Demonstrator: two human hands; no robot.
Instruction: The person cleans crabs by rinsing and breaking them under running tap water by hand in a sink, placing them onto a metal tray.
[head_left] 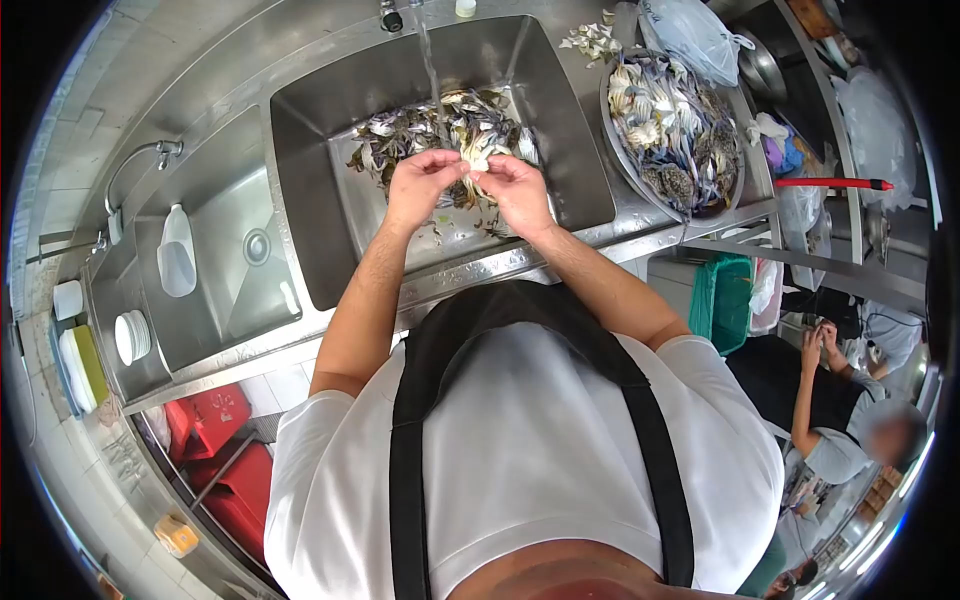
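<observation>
Both of my hands meet over the steel sink (300,180), closed on one pale crab (478,158). My left hand (428,182) pinches it from the left with thumb and fingers. On the other side my right hand (515,190) grips it the same way. Below and behind them a heap of dark crabs and crab pieces (385,140) lies in the sink. Water (430,60) runs down from the tap (391,18) onto the heap, just behind my hands. The held crab's underside and legs are partly hidden by my fingers.
Right of the sink stands a large metal bowl (740,190) heaped with crabs, beside white scraps (592,40) and a plastic bag (690,35). A second basin (225,240) holds a white plastic jug (177,255). A green-lined bin (722,300) and another person (835,400) are at right.
</observation>
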